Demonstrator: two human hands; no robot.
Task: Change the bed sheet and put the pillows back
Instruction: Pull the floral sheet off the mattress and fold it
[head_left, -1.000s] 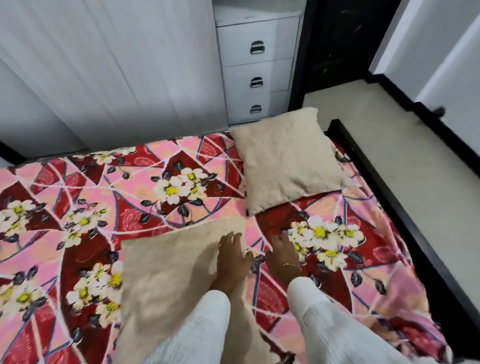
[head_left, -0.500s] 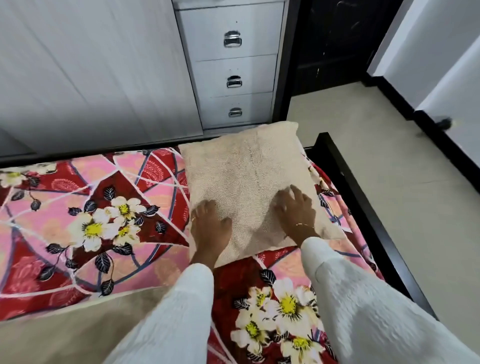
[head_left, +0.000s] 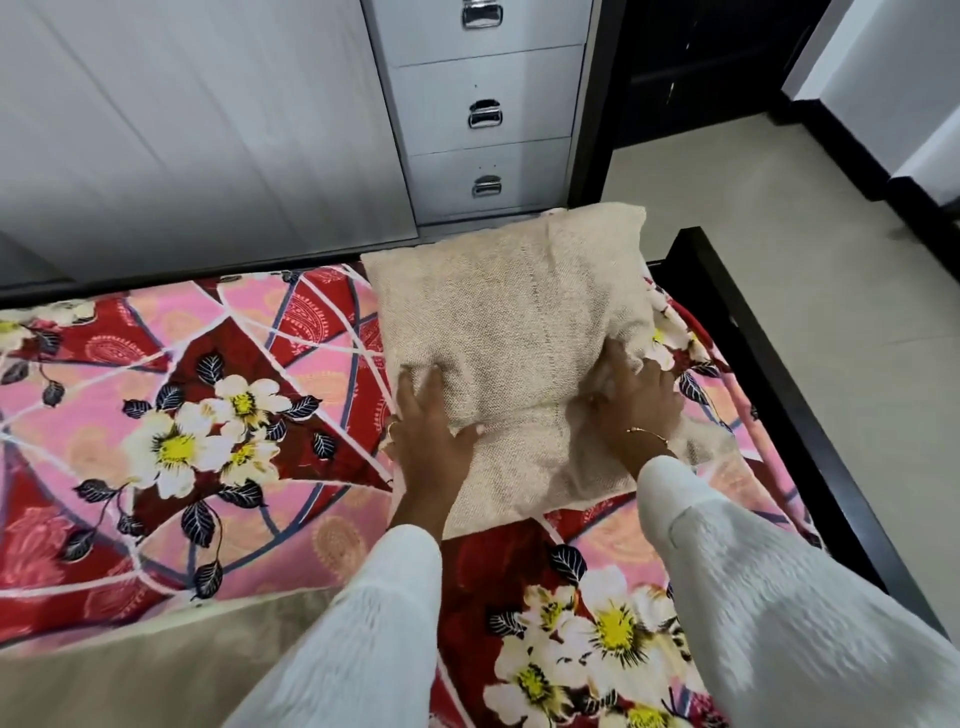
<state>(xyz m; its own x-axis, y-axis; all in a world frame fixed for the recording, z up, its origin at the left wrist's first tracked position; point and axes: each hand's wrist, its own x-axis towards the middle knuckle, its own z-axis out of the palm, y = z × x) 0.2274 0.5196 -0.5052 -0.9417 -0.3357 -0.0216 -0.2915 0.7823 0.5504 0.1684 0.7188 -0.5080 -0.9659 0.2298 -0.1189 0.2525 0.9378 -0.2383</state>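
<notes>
A: Pillow (head_left: 511, 332) lies at the bed's far corner on the sheet (head_left: 218, 415); left hand (head_left: 431, 436) and right hand (head_left: 631, 400) clutch its near edge.
B: Risk?
A: Pushed harder, it may slide off beside the drawers (head_left: 485, 111).

No readable text, labels, brands, numbers or signs anywhere in view.
</notes>
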